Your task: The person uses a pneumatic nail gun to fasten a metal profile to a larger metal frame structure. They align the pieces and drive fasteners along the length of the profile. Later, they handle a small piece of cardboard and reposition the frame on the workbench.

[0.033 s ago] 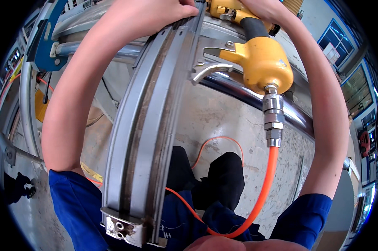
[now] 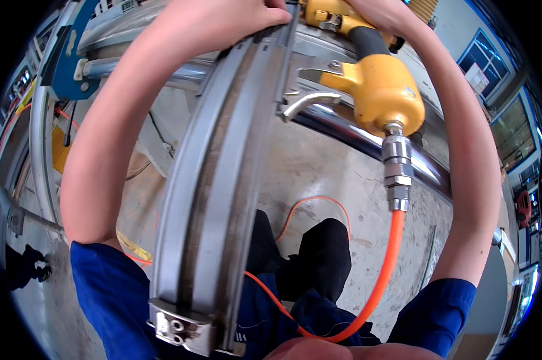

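Resting on the metal rail [image 2: 220, 180], the left hand [image 2: 241, 21] sits apart from the right hand [image 2: 382, 12], beside the yellow air tool [image 2: 388, 90] alongside; I can't tell whether either grips. It looks heavy, stiff, best held by its black sleeve [image 2: 368, 41].

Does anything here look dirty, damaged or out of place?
Mainly the long metal rail: brown grime seems to line its groove, and the end piece has dark, rusty-looking stains, unlike the cleaner grey strips. An orange hose also loops loosely on the marked floor.
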Demonstrator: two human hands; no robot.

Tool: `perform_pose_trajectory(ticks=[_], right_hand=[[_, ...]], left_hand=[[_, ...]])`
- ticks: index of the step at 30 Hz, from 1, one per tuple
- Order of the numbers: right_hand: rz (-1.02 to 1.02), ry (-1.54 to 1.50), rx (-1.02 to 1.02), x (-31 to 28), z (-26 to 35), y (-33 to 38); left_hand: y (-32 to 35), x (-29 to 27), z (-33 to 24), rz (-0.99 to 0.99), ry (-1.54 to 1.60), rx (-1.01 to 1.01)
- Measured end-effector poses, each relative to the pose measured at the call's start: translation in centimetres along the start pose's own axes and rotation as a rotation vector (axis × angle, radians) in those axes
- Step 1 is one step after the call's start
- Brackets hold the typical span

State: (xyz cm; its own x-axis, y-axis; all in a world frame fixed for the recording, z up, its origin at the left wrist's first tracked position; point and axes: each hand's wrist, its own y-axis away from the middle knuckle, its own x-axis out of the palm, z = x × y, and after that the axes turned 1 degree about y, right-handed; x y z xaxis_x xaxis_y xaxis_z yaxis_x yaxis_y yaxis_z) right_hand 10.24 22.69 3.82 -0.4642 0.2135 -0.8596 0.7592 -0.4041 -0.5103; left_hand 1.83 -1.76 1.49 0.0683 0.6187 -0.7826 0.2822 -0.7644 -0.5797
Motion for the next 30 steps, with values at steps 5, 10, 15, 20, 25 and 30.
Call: perform_pose_trajectory(ticks=[5,10,15,20,25,30], right_hand=[[0.056,-0.007,-0.105,1.9,-3.2,-1.9],[-0.034,-0.018,-0.113,0.7,-2.4,-0.6],[-0.055,-0.013,-0.148,2.0,-2.8,-1.0],[-0.12,-0.007,-0.147,1.7,-1.2,-0.7],[-0.105,-0.02,-0.121,1.3,-1.7,-0.4],[-0.075,-0.059,-0.087,0.7,-0.9,0.4]], left_hand=[[-0.4,2.2,3.7,-0.072,-0.117,0.257],[0.6,1.8,3.2,-0.247,-0.207,0.324],[0.4,3.0,7.6,-0.629,0.257,0.269],[0.1,2.9,14.0,-0.693,0.099,0.098],[-0.1,4.2,13.3,-0.314,-0.165,0.012],[1.8,2.9,8.6,-0.425,0.384,0.358]])
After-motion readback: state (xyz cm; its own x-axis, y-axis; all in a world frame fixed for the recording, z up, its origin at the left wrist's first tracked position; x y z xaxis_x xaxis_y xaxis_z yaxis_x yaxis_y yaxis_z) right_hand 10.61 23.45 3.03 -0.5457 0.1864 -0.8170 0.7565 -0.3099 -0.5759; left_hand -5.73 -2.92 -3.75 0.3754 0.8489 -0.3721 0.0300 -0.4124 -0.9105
